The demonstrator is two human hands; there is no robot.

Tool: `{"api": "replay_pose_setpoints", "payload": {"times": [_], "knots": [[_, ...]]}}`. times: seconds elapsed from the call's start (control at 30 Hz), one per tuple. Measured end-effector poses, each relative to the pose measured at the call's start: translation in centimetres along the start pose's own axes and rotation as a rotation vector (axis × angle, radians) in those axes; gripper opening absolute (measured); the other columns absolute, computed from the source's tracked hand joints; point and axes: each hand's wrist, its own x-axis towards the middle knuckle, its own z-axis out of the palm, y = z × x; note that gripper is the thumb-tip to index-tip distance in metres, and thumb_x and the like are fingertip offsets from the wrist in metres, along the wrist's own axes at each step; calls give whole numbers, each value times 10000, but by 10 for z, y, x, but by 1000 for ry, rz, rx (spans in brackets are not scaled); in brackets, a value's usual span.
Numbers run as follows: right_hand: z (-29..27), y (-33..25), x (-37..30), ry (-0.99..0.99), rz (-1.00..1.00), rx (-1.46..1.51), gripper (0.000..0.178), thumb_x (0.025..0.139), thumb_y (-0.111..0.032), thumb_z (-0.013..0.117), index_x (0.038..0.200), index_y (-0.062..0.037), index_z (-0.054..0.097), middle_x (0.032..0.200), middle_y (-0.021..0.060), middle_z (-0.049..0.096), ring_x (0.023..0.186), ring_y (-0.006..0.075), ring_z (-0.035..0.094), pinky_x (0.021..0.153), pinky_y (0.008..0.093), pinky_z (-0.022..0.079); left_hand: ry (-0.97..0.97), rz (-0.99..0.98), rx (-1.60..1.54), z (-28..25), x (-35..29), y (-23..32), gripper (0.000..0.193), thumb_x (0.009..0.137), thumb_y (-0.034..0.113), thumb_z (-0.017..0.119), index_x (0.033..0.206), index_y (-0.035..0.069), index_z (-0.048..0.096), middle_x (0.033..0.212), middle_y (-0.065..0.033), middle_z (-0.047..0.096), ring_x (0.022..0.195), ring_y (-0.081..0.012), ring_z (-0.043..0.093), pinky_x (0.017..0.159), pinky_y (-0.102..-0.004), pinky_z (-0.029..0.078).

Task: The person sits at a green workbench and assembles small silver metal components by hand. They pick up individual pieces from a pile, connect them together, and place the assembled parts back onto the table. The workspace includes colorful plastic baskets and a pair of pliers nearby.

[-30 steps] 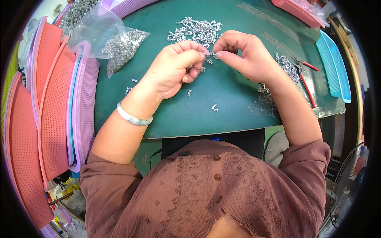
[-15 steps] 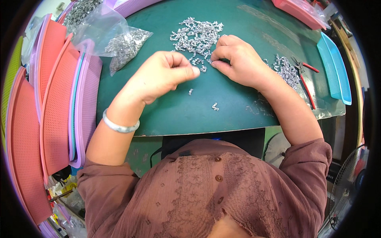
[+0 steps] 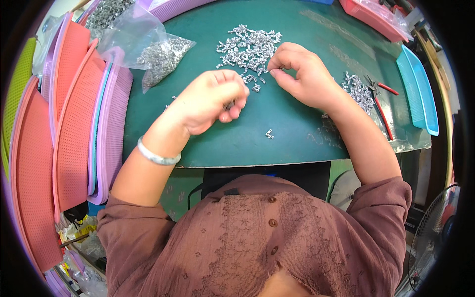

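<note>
On the green tabletop (image 3: pixel 237 148), a heap of silver metal fittings (image 3: pixel 247 47) just beyond 2 hands held apart, presumably for short reaches. Left hand (image 3: pixel 210 101) curled around metal bits (image 3: pixel 229 105), likely as a reserve; right hand (image 3: pixel 307 79) pinch-shaped beside the heap, grip unclear.

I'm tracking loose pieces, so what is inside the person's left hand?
In the left hand, some grey metal shows amid the curled fingers; anything deeper is covered, so how much is there cannot be told.

No words, numbers, labels, brand marks or signs can be read on anything in this view.
</note>
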Motion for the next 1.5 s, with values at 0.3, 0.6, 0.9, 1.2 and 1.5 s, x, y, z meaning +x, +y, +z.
{"api": "replay_pose_setpoints", "payload": {"times": [0.3, 0.6, 0.9, 1.2, 1.5], "knots": [[-2, -8, 1, 103, -40, 85, 71, 707, -23, 578, 774, -11, 559, 766, 96, 551, 741, 260, 541, 653, 338, 442, 114, 38, -166, 12, 25, 5, 128, 835, 154, 540, 878, 35, 559, 729, -41, 546, 599, -112, 507, 481, -209, 402], [-16, 2, -5, -247, 29, -52, 71, 693, -70, 592, 744, -25, 613, 749, 107, 550, 759, 289, 543, 671, 357, 441, 62, 73, -195, 0, 30, -5, 119, 868, 92, 481, 906, 22, 571, 666, 5, 509, 539, -54, 453, 420, -149, 326], [-10, 1, -4, -241, -8, -5, 56, 692, -65, 601, 732, -26, 598, 739, 102, 547, 747, 276, 543, 655, 347, 441, 93, 39, -103, 10, 22, -2, 108, 856, 116, 532, 869, 27, 590, 627, 11, 501, 471, -39, 418, 377, -141, 287], [-7, -10, 0, -55, -20, 117, 62, 718, -54, 608, 757, -29, 567, 734, 92, 540, 700, 254, 530, 609, 324, 435, 74, 21, -18, 15, 20, -5, 118, 851, 149, 563, 849, 36, 599, 644, 16, 500, 473, -35, 407, 390, -144, 261], [-5, -12, -1, -13, 65, 225, 86, 748, -61, 618, 819, -19, 597, 755, 90, 556, 689, 211, 553, 622, 291, 445, 85, 129, -64, 15, 21, -7, 86, 844, 139, 579, 850, 55, 595, 622, 30, 498, 467, -28, 403, 400, -142, 268]]}}
